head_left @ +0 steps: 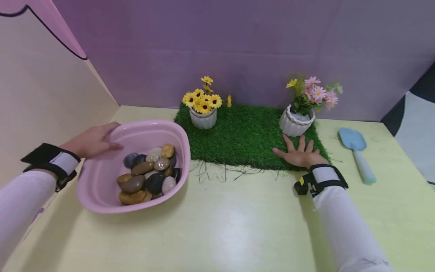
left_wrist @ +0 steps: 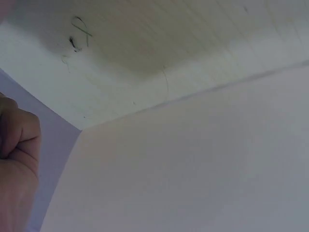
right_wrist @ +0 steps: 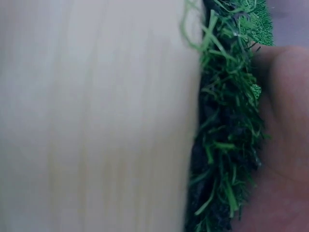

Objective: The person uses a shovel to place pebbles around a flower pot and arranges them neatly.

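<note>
My left hand [head_left: 93,141] grips the left rim of a pink plastic basin [head_left: 102,181], thumb on the inner side and the other fingers partly hidden by the rim. The basin is tilted, and smooth pebbles [head_left: 132,184] in black, brown and cream lie gathered toward its right side. My right hand [head_left: 300,155] rests with spread fingers on a mat of artificial grass [head_left: 241,136], its fingertips close to a white pot [head_left: 293,122] of pink flowers. In the left wrist view only part of the left hand [left_wrist: 17,164] shows, at the edge.
A second white pot [head_left: 203,119] with yellow flowers [head_left: 204,101] stands on the mat's left part. A blue trowel [head_left: 357,151] lies to the right on the pale wooden table [head_left: 231,219]. A purple-grey wall [head_left: 238,49] rises behind, and a pale panel [head_left: 44,71] at left.
</note>
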Demonstrator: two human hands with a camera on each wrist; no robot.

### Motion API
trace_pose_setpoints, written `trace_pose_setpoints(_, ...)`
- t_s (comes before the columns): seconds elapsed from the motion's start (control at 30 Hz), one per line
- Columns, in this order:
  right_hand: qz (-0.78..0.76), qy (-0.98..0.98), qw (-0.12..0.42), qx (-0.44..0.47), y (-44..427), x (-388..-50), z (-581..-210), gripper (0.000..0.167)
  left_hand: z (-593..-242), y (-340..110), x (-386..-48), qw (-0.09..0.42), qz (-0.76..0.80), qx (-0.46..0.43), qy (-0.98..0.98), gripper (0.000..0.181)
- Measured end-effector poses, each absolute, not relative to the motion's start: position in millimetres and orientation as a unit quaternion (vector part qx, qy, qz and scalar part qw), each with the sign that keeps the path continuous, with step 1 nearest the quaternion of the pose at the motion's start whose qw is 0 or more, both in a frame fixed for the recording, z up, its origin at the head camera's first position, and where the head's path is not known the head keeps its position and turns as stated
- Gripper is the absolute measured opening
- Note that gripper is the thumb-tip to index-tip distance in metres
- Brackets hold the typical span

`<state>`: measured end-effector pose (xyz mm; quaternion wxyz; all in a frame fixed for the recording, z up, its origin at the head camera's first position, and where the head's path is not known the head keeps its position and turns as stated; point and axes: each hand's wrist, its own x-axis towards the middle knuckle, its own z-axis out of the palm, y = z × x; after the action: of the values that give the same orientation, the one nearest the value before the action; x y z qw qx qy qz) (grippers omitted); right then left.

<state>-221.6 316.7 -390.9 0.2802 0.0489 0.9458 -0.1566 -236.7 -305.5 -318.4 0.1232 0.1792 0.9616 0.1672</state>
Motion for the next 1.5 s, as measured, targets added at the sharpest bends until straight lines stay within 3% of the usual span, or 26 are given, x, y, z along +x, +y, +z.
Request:
trace_pose_setpoints(0.37,-0.164,0.944,0.284,0.047,320.3,-225.0,-390.1,0.119,-319.0,-290.0,-235.0,0.126,0.206,0.18,0.954,0.034)
trace_pose_setpoints(1.13,-0.158,0.938,0.304,0.048,320.0,-225.3,-390.2,0.116,-320.4,-225.3,-231.7,0.199,0.315,0.182,0.91,0.035)
trace_pose_setpoints(1.5,-0.173,0.932,0.313,0.051,315.5,-223.5,-385.0,0.116,-319.4,-194.3,-233.5,0.19,0.302,0.212,0.91,0.039)
